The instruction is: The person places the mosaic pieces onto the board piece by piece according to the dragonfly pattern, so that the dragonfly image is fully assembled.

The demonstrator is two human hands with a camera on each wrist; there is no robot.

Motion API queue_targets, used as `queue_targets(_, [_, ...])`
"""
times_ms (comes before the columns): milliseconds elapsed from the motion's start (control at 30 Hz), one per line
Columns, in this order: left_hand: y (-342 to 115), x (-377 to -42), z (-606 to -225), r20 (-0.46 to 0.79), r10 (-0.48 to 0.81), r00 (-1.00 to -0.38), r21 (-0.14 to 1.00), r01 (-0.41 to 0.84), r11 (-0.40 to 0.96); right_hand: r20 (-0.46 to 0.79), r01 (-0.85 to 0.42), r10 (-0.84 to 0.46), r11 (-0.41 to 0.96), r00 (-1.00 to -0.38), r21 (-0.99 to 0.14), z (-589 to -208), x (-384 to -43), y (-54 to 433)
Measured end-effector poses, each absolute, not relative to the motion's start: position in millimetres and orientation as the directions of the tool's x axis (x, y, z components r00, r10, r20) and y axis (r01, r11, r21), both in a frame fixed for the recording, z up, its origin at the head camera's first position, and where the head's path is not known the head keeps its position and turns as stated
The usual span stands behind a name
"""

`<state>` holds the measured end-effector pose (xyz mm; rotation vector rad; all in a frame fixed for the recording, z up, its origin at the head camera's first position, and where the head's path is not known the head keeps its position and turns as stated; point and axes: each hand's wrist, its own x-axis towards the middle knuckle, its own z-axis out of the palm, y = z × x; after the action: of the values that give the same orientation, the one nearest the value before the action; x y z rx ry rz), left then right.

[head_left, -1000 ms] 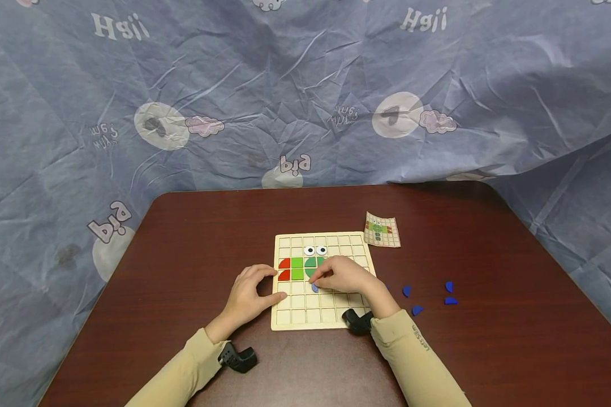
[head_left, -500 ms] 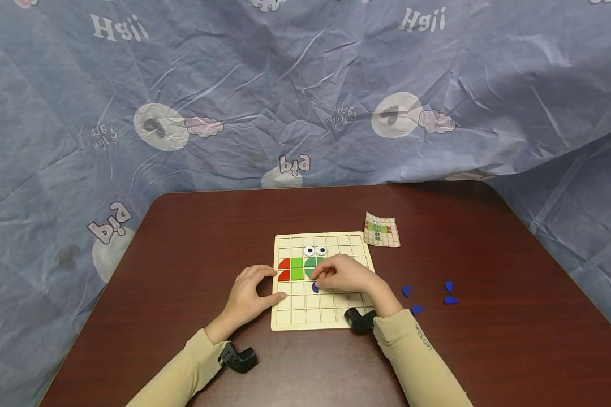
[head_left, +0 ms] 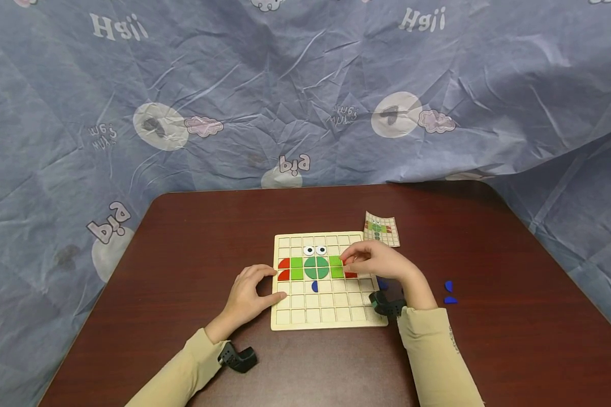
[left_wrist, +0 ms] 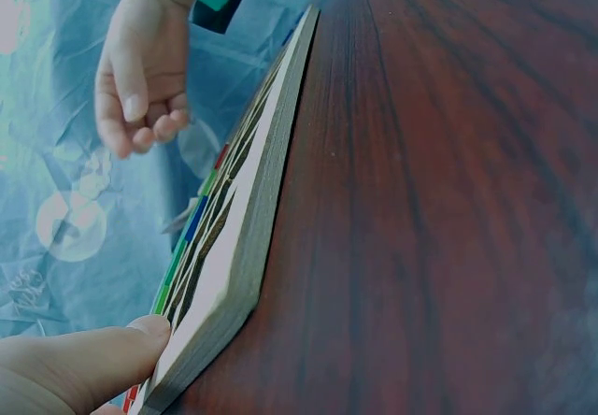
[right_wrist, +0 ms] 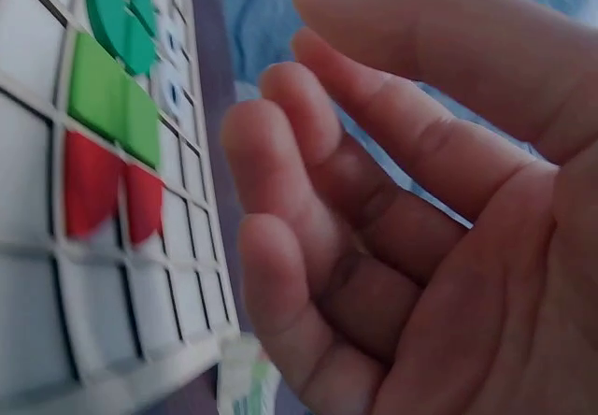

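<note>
A pale wooden grid board [head_left: 331, 314] lies on the table, bearing coloured tiles. My left hand [head_left: 246, 294] rests at its left edge; in the left wrist view the thumb [left_wrist: 103, 364] touches the upper side. Over the board's right part hovers my right hand [head_left: 379, 260], its fingers loosely bent and nothing between them in the right wrist view. Near it are red quarter-round tiles [right_wrist: 91, 183] and light green squares [right_wrist: 98, 88]. A dark green circle of quarters [head_left: 317, 267] sits under two eye tiles [head_left: 315, 250]. One blue quarter-round tile [head_left: 314, 286] lies below the circle.
A small pattern card [head_left: 387, 223] lies by the board's upper right corner. Two loose blue tiles [head_left: 450, 293] are farther right on the brown table [head_left: 224, 226]. Another blue piece [head_left: 382, 284] shows partly behind my right wrist. A blue printed cloth [head_left: 285, 85] hangs behind.
My right hand has let go of the blue tile below the green circle and moved right, uncovering the circle and right green squares. My left hand has stayed in place.
</note>
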<state>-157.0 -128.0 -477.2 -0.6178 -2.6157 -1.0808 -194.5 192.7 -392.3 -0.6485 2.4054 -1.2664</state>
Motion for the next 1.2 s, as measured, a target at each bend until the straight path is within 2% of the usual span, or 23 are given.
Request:
queue_targets(200, [-128, -158, -479, 0.376, 0.29, -0.88, 0.607, 0.471, 0.641, -0.133, -0.169, -0.493, 0.52, -0.86, -0.837, -392, -194, 219])
queue_targets(567, [-128, -158, -480, 0.377, 0.283, -0.882, 0.607, 0.466, 0.644, -0.175, -0.081, -0.483, 0.463, -0.858, -0.883, -402, -192, 257])
queue_targets(1033, [-129, -157, -481, 0.381, 0.281, -0.881, 0.602, 0.467, 0.647, -0.26, -0.037, -0.509, 0.501, -0.821, -0.865, -425, -195, 268])
queue_targets(1200, [-129, -158, -479, 0.374, 0.285, -0.883, 0.606, 0.465, 0.646, -0.242, -0.062, -0.479, 0.534, -0.844, -0.843, -428, -197, 265])
